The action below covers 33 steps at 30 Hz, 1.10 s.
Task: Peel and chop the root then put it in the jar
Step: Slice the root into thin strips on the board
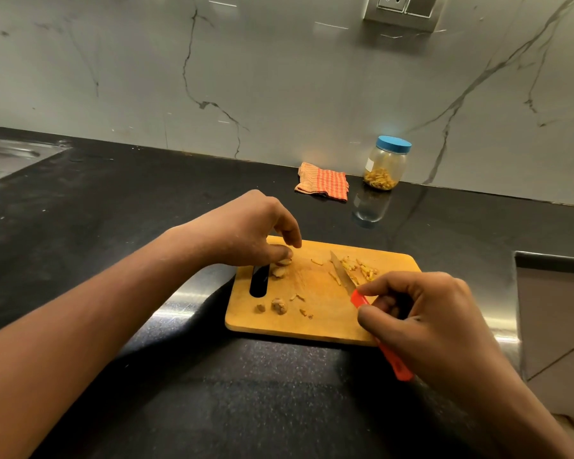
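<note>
At one cutting board (312, 326), the left hand (246, 230) pinches one root piece (284, 262) near the slot; the right hand (428, 313) grips one red-handled knife (342, 272) beside chopped strips (362, 270). One lidded jar (385, 164) stands by the wall, next to one cloth (323, 182).

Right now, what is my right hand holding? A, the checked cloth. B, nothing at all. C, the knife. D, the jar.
C: the right hand grips the knife by its red handle, blade over the cutting board, while the left hand pinches a root piece.
</note>
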Tool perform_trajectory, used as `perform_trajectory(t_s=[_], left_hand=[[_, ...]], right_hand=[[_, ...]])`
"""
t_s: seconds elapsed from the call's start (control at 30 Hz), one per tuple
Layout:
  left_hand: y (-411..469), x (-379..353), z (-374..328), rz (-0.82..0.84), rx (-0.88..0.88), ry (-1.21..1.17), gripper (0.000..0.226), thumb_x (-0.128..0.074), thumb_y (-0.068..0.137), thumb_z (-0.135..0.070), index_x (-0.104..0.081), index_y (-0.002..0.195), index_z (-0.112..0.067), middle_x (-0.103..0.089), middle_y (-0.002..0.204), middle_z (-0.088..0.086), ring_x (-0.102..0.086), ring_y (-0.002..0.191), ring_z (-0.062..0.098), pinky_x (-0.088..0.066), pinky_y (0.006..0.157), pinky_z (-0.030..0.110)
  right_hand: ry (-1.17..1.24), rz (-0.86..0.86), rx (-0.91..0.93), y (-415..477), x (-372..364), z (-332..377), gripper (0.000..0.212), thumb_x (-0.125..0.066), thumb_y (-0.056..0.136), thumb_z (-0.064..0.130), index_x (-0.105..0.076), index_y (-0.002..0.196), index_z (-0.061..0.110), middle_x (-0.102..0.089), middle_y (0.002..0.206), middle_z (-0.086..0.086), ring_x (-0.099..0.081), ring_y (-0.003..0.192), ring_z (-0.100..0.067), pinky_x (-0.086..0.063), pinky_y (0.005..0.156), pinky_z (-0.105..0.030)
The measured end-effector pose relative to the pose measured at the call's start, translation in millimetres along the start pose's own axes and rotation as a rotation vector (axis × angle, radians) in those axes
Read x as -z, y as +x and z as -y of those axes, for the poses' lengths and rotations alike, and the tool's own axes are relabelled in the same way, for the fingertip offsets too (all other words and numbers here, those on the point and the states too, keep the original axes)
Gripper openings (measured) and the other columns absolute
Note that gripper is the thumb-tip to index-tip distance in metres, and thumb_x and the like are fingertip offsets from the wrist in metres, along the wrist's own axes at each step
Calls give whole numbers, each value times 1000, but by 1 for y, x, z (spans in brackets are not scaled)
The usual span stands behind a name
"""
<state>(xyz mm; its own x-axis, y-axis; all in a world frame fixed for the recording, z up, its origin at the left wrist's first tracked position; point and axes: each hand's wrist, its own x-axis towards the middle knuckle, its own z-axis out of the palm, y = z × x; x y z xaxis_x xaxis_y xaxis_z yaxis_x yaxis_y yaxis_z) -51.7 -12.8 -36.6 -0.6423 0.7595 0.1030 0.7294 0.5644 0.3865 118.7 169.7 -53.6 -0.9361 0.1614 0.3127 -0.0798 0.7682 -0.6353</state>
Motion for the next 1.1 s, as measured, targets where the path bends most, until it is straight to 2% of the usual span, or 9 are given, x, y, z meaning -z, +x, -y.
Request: perform_trajectory(t_s=[0.17,0.27,0.37,0.47,0.53,0.67,0.73,1.0,1.1], left_hand=[[0,1,2,-20,44,2,21,-68,90,-23,-72,111,-25,-68,111,-9,-61,104,7,-48,90,20],[1,1,0,26,61,11,21,-66,91,-23,-73,111,-23,-68,111,-9,-61,103,9,-49,91,21],[1,1,0,79,70,12,20,-66,91,-25,-73,110,-24,-68,111,-10,-61,104,9,-50,96,26],[1,1,0,103,70,10,22,-66,91,-26,-73,112,-24,-67,110,-11,-60,103,9,-50,93,25],[2,0,0,105,68,13,23,-65,92,-26,-72,113,-24,-67,110,-11,-60,103,9,-49,90,22],[3,-2,2,109,61,16,23,-65,92,-25,-72,114,-25,-65,107,-12,-60,100,8,-46,83,16],[4,-4,2,98,56,14,22,-65,92,-25,-72,113,-25,-65,106,-11,-61,98,9,-46,80,14],[3,-5,1,82,37,-58,19,-67,90,-30,-74,108,-29,-64,98,-17,-61,94,6,-49,79,16],[3,-5,1,105,33,-76,20,-70,87,-32,-74,106,-30,-68,97,-12,-62,95,6,-52,85,22]], right_hand=[[19,43,84,-1,-9,10,15,-74,72,17,-74,86,22,-65,61,4,-61,56,-9,-53,51,-26],[6,84,76,-1,-13,10,16,-74,72,23,-75,88,23,-66,64,6,-63,62,-9,-55,55,-25],[6,56,49,-2,-9,4,13,-75,71,21,-75,84,24,-66,64,6,-61,58,-6,-49,50,-16],[1,31,17,-2,-4,0,13,-76,70,19,-74,82,24,-67,67,9,-61,55,-5,-45,48,-12],[1,21,10,-1,-2,-1,13,-75,70,22,-74,83,24,-67,67,12,-61,56,-5,-46,48,-13],[35,43,50,2,-7,4,14,-74,69,22,-74,83,24,-67,64,5,-62,56,-11,-53,50,-26],[33,61,57,2,-9,4,14,-74,69,24,-74,83,24,-67,65,3,-63,57,-11,-55,51,-28],[37,-2,2,-3,-5,-7,14,-75,68,26,-74,82,26,-68,71,11,-64,62,-9,-54,53,-22],[57,-4,28,-6,-7,-6,14,-75,68,25,-74,82,26,-69,70,11,-64,61,-8,-54,53,-21]])
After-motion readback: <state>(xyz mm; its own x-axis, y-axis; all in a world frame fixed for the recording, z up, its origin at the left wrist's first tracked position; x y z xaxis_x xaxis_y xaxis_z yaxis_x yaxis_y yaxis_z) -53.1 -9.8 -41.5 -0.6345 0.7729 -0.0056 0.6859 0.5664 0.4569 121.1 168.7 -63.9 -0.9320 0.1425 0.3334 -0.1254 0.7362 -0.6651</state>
